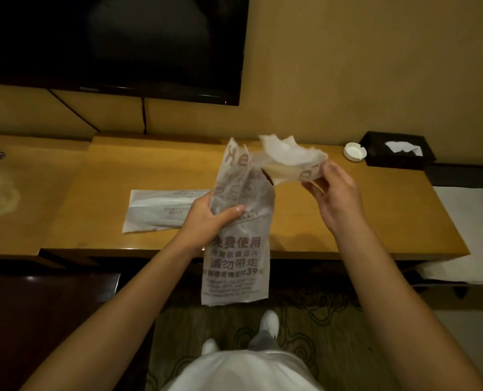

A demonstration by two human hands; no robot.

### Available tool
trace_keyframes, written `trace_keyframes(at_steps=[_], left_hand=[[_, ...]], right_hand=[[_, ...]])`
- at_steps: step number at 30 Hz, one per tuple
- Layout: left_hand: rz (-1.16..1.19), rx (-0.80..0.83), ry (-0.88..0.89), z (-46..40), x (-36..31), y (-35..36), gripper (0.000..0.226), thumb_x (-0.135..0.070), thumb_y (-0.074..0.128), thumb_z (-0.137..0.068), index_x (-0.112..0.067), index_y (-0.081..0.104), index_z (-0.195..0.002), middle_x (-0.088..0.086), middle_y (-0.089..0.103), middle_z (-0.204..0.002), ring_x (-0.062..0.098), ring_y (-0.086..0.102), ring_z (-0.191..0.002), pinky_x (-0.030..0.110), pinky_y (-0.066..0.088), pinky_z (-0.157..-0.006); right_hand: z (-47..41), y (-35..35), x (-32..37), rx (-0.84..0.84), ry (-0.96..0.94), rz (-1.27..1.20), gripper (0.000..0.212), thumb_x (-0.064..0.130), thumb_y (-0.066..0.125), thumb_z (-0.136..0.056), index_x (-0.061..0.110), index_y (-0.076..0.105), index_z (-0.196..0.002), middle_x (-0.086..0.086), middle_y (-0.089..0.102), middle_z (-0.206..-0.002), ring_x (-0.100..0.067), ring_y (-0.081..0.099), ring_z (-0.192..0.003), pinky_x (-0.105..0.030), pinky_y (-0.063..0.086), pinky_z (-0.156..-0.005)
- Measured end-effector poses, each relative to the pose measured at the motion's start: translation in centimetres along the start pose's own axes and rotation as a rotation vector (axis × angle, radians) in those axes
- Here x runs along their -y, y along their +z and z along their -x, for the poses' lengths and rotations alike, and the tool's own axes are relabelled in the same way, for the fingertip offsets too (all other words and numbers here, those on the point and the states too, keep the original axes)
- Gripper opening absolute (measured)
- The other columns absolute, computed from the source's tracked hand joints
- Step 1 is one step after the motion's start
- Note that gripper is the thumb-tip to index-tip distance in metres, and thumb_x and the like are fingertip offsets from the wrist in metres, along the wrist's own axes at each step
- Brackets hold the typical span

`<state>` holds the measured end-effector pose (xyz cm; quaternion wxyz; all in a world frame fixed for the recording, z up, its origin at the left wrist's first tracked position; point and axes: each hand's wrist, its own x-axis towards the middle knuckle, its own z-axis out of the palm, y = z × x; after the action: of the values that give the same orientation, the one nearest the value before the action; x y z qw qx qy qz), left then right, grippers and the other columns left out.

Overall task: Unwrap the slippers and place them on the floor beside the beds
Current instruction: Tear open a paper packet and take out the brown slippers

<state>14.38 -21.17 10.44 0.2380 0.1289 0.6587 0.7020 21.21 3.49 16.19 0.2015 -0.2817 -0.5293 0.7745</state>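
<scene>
Tearing open the thin, translucent printed slipper wrapper [238,230] held above the wooden worktop [347,221], left hand [210,218] fingers clamp its middle while right hand [333,193] fingers pinch the flimsy, easily ripped torn top flap.

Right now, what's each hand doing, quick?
Left hand: closed around the middle of the slipper bag.
Right hand: pinching the bag's torn top flap and pulling it open.
</scene>
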Motion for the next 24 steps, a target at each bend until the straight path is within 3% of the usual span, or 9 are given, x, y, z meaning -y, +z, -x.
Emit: trace_keyframes(at_steps=[4, 7, 10, 12, 13, 16, 19, 22, 24], left_hand=[[-0.061, 0.089, 0.058, 0.2, -0.7, 0.2, 0.029, -0.022, 0.081, -0.084, -0.027, 0.070, -0.110, -0.009, 0.078, -0.106, 0.011, 0.075, -0.096, 0.019, 0.058, -0.071], [-0.074, 0.112, 0.081, 0.4, -1.0, 0.7, 0.029, -0.017, 0.079, -0.086, -0.030, 0.069, -0.110, -0.011, 0.077, -0.107, 0.008, 0.075, -0.097, 0.017, 0.057, -0.072], [-0.069, 0.150, 0.078, 0.5, -1.2, 0.9, 0.029, -0.019, 0.079, -0.086, -0.027, 0.070, -0.113, -0.007, 0.077, -0.110, 0.012, 0.075, -0.099, 0.020, 0.058, -0.074], [-0.010, 0.233, 0.047, 0.7, -1.3, 0.9, 0.034, -0.019, 0.078, -0.088, -0.019, 0.068, -0.120, 0.004, 0.076, -0.116, 0.022, 0.073, -0.105, 0.028, 0.060, -0.078], [0.026, 0.264, 0.027, 0.8, -1.4, 0.8, 0.037, -0.021, 0.079, -0.087, -0.018, 0.067, -0.123, 0.007, 0.075, -0.118, 0.027, 0.072, -0.109, 0.031, 0.060, -0.081], [0.121, 0.331, -0.028, 0.9, -1.9, -0.1, 0.044, -0.027, 0.083, -0.080, -0.023, 0.069, -0.122, 0.010, 0.072, -0.124, 0.031, 0.068, -0.116, 0.035, 0.058, -0.087], [0.128, 0.452, -0.031, 0.8, -2.2, -1.0, 0.047, -0.025, 0.086, -0.078, -0.023, 0.070, -0.122, 0.012, 0.070, -0.127, 0.032, 0.066, -0.119, 0.038, 0.057, -0.092], [0.063, 0.472, -0.040, 0.7, -2.6, -1.2, 0.047, -0.029, 0.086, -0.077, -0.022, 0.071, -0.121, 0.011, 0.071, -0.125, 0.031, 0.067, -0.118, 0.038, 0.056, -0.093], [0.003, 0.446, -0.034, 0.6, -2.8, -1.0, 0.043, -0.032, 0.086, -0.077, -0.027, 0.073, -0.118, 0.006, 0.073, -0.123, 0.026, 0.069, -0.115, 0.032, 0.058, -0.088]], right_hand=[[-0.7, -0.7, -1.5, -0.132, 0.222, 0.191, 0.015, 0.007, 0.054, -0.101, 0.013, 0.067, -0.104, -0.007, 0.073, -0.099, -0.022, 0.070, -0.091, -0.036, 0.059, -0.076], [0.2, 0.0, -0.2, -0.280, -0.092, 0.402, 0.027, 0.028, 0.060, -0.097, 0.022, 0.063, -0.123, -0.002, 0.067, -0.121, -0.018, 0.065, -0.111, -0.039, 0.057, -0.095], [2.7, 2.5, 1.8, 0.042, -0.612, 0.815, 0.055, 0.064, 0.066, -0.084, 0.037, 0.055, -0.130, 0.012, 0.060, -0.126, -0.004, 0.058, -0.114, -0.023, 0.051, -0.091], [3.6, 3.9, 2.3, 0.304, -0.686, 1.187, 0.067, 0.076, 0.064, -0.077, 0.037, 0.056, -0.131, 0.014, 0.061, -0.129, -0.005, 0.058, -0.114, -0.027, 0.050, -0.087], [3.6, 4.3, 2.6, 0.368, -0.607, 1.235, 0.062, 0.073, 0.065, -0.078, 0.035, 0.061, -0.127, 0.013, 0.065, -0.123, -0.006, 0.061, -0.108, -0.029, 0.052, -0.083], [2.8, 3.9, 4.0, 0.597, -0.217, 0.721, 0.023, 0.046, 0.074, -0.088, 0.024, 0.074, -0.092, 0.010, 0.072, -0.087, -0.004, 0.064, -0.077, -0.021, 0.052, -0.070], [1.7, 2.5, 3.7, 0.630, -0.052, 0.486, 0.020, 0.037, 0.075, -0.083, 0.021, 0.068, -0.075, 0.005, 0.063, -0.073, -0.009, 0.056, -0.065, -0.021, 0.046, -0.062], [1.2, 2.1, 2.2, 0.679, 0.123, 0.756, 0.005, 0.004, 0.068, -0.091, 0.002, 0.066, -0.087, -0.011, 0.060, -0.081, -0.020, 0.055, -0.064, -0.026, 0.046, -0.054], [1.0, 2.2, 1.4, 0.626, -0.062, 1.162, 0.009, -0.001, 0.063, -0.091, 0.007, 0.068, -0.091, -0.010, 0.065, -0.087, -0.027, 0.060, -0.079, -0.037, 0.053, -0.069]])
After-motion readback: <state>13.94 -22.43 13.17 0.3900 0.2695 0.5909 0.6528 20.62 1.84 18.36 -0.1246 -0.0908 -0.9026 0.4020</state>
